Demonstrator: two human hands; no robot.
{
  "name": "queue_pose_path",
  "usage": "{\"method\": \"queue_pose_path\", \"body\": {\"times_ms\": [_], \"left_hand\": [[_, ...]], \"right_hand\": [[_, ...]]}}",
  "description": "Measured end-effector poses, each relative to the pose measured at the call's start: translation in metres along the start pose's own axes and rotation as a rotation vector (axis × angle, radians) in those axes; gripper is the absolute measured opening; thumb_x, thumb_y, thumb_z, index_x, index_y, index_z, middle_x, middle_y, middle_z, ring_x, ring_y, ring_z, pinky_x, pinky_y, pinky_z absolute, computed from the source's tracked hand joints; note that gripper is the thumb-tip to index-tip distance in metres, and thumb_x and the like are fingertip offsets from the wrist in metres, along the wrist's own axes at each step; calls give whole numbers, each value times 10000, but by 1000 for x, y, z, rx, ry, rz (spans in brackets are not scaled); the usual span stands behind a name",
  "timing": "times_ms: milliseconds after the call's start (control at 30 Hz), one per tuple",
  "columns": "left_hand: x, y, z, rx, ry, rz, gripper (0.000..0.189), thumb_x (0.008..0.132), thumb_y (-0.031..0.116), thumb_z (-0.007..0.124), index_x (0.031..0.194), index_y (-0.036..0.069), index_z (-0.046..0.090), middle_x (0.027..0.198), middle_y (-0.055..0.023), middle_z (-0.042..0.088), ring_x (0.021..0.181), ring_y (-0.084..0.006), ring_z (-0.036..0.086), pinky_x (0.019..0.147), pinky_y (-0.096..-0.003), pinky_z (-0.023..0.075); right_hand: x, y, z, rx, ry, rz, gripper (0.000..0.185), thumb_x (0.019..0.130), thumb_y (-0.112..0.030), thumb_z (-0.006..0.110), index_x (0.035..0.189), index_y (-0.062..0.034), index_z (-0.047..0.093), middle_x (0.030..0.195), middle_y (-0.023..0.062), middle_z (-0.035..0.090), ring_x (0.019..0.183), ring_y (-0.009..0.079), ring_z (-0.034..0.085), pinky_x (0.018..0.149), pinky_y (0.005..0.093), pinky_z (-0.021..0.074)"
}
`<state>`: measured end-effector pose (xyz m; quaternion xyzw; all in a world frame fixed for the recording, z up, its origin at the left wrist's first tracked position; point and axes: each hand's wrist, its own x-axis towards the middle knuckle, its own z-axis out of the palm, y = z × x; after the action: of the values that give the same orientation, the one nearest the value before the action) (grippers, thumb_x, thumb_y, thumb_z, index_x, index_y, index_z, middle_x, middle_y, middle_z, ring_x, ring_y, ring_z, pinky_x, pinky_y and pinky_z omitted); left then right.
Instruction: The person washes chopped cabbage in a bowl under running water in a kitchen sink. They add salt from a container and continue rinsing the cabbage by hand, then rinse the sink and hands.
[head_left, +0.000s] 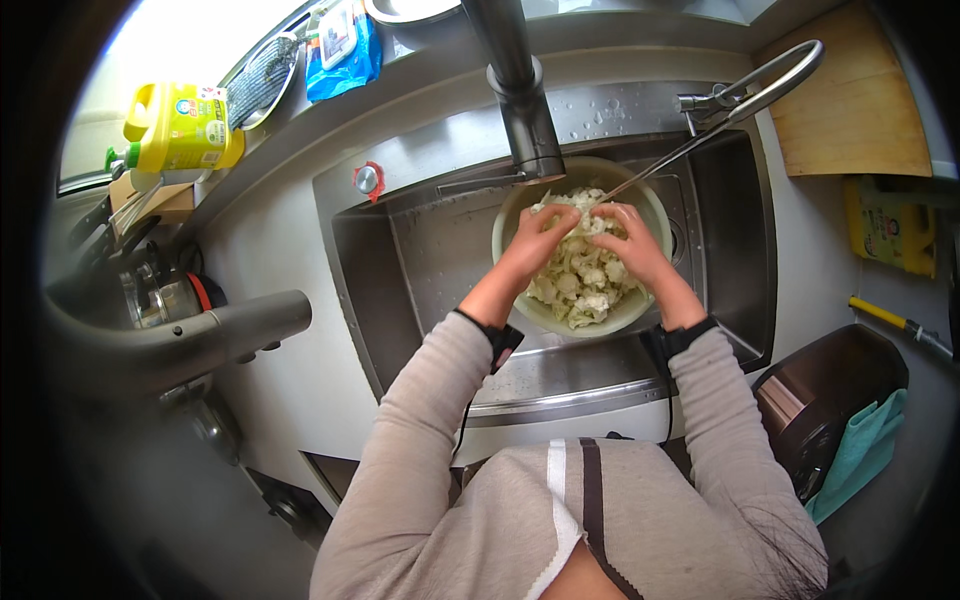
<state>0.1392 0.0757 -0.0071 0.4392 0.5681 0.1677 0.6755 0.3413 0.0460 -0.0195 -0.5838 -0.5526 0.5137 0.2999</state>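
Both hands are inside a pale round bowl (657, 196) full of cauliflower florets (589, 281), which sits in the steel sink. My left hand (541, 238) has its fingers curled against a white cauliflower piece near the bowl's far side. Facing it, my right hand (634, 238) pinches a cauliflower floret (598, 225) between thumb and fingers. The fingers partly hide what each hand holds. A thin stream of water (637, 177) from the slim gooseneck tap (784, 81) falls between my hands.
A dark main faucet (534, 127) hangs over the bowl's far rim. The steel sink (442, 255) surrounds the bowl. On the left ledge are a yellow detergent jug (187, 127) and a blue packet (341, 64). A wooden board (844, 97) stands at right, beyond a dark bin-like container (829, 397).
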Motion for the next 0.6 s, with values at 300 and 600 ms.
{"method": "queue_pose_path", "body": {"times_ms": [300,600], "left_hand": [[-31,-16,-7,-84,154,-110,752,901,464,604,1488,123,281,1529,-201,232,1390,-301,295,1078,-375,336],[16,-30,7,-391,-18,-335,698,900,433,608,1464,199,268,1403,-100,432,1245,-264,477,925,-467,442]], "right_hand": [[-15,5,-15,-274,149,270,680,885,-479,598,1403,-70,435,1442,221,393,1346,346,372,1102,412,300],[11,41,22,570,-67,499,673,858,-344,652,1382,17,432,1421,189,413,1263,259,456,1012,332,387]]}}
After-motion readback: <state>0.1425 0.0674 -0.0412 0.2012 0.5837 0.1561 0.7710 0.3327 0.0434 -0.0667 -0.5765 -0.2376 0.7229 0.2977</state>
